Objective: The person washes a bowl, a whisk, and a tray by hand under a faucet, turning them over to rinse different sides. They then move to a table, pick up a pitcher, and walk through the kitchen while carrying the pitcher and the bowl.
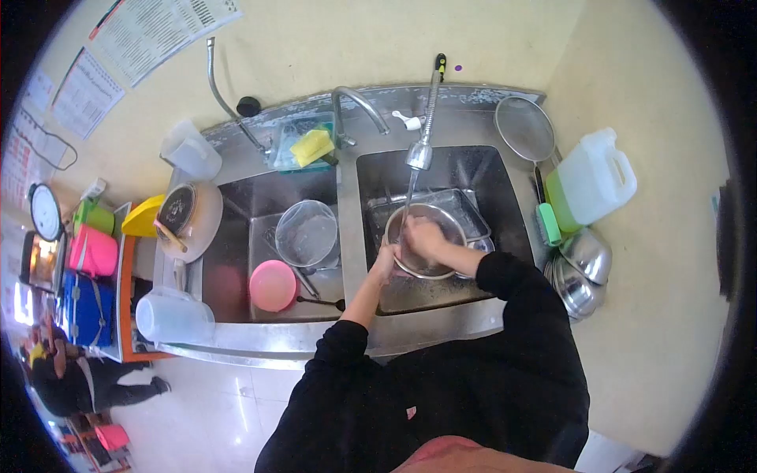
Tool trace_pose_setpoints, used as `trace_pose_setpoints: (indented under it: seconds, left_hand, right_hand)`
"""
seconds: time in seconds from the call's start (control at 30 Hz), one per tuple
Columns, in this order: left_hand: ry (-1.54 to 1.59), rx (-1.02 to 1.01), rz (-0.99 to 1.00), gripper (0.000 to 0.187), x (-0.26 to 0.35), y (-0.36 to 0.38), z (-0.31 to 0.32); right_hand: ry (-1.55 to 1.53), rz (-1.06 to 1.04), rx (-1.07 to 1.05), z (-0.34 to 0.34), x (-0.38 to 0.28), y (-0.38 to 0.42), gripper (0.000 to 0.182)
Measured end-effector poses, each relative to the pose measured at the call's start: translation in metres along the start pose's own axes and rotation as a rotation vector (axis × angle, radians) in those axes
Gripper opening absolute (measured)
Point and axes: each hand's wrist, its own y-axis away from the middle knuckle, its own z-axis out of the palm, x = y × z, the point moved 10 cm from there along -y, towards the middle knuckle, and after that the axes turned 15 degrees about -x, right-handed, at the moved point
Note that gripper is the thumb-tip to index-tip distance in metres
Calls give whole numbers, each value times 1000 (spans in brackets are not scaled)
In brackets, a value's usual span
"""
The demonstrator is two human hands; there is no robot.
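Note:
Under the running sprayer tap (pixel 420 155) in the right basin, a round metal bowl (pixel 455 225) is tilted towards me. My left hand (pixel 385 261) grips its left rim, fingers closed on the edge. Inside the bowl is my right hand (pixel 424 239), near the stream of water; its fingers are partly hidden and smeared, so what they hold, if anything, does not show. Behind and beneath the bowl, a rectangular metal tray (pixel 471 214) lies in the basin. Another shiny metal piece (pixel 482 245) shows at the bowl's right side.
The left basin holds a clear round container (pixel 307 233), a pink bowl (pixel 273 285) and utensils. A yellow sponge (pixel 312 147) sits behind. To the right are a strainer (pixel 525 128), a green brush (pixel 548 224), a jug of green liquid (pixel 590 180) and stacked metal bowls (pixel 582 272).

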Motion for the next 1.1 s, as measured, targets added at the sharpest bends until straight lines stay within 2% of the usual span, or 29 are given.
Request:
trace_pose_setpoints:
  seconds: [0.03,0.1,0.13,0.17,0.2,0.27,0.33,0.43,0.47,0.57,0.6,0.63,0.7,0.77,0.8,0.83,0.87,0.9,0.93,0.97,1.0,1.03,1.07,1.1]
  left_hand:
    - [-28,36,43,6,1,-5,-10]
    - [-26,105,128,7,5,-13,-27]
    - [8,141,160,7,4,-12,-35]
    - [52,23,-45,11,-5,-10,-20]
    - [64,90,-46,15,3,-4,-16]
    - [98,200,-24,26,0,-6,-31]
    - [143,283,20,38,-14,-24,-59]
    - [428,31,-87,55,-17,-27,-27]
    - [391,-12,-79,69,2,-18,-8]
    - [454,-76,62,73,-3,-54,-28]
    - [378,-3,141,70,26,-38,-3]
    - [407,-46,224,64,30,-43,-4]
    - [277,94,266,65,19,-51,-28]
    - [347,307,260,70,-1,-52,-41]
    - [307,502,278,73,15,-25,-21]
    - [233,686,77,74,-13,-21,-34]
    - [107,909,154,77,-9,-6,-35]
    - [-29,935,201,74,13,12,-17]
    - [-202,874,210,69,3,-4,-30]
    - [-186,876,259,63,15,10,-16]
    - [-189,817,226,61,22,22,-4]
    - [-203,725,186,58,29,31,5]
    - [-301,718,214,56,45,44,15]
    - [-401,693,236,54,55,50,23]
  right_hand:
    - [38,-210,-65,-4,-46,14,24]
    - [-74,-720,163,31,-59,21,27]
    - [223,-623,-259,46,-64,9,31]
    - [533,-510,-668,44,-49,1,34]
    - [331,-443,-285,39,-7,-35,40]
    - [242,-387,-179,52,-17,1,37]
    - [77,-427,-292,42,-30,13,35]
    - [-277,-585,-813,16,-44,35,31]
    - [-271,-591,-676,-11,-45,33,31]
    - [-541,-575,-291,-62,-3,-4,23]
    - [-751,-435,-278,-65,21,-16,23]
    - [-956,-288,-269,-63,45,-25,23]
    - [-1331,-151,-256,-52,78,-45,25]
    - [-1161,-165,-259,-44,109,-80,23]
    - [-585,-259,-158,-78,104,-89,19]
    - [-324,-218,9,-101,105,-99,16]
    - [-234,-254,210,-146,74,-88,14]
    - [-428,-534,412,-147,91,-116,14]
    - [-113,-449,345,-134,108,-188,17]
    - [261,-454,498,-153,87,-205,19]
    - [219,-583,664,-172,75,-206,19]
    - [278,-613,761,-186,55,-199,19]
    - [335,-629,859,-195,45,-194,20]
    - [267,-547,645,-184,59,-228,20]
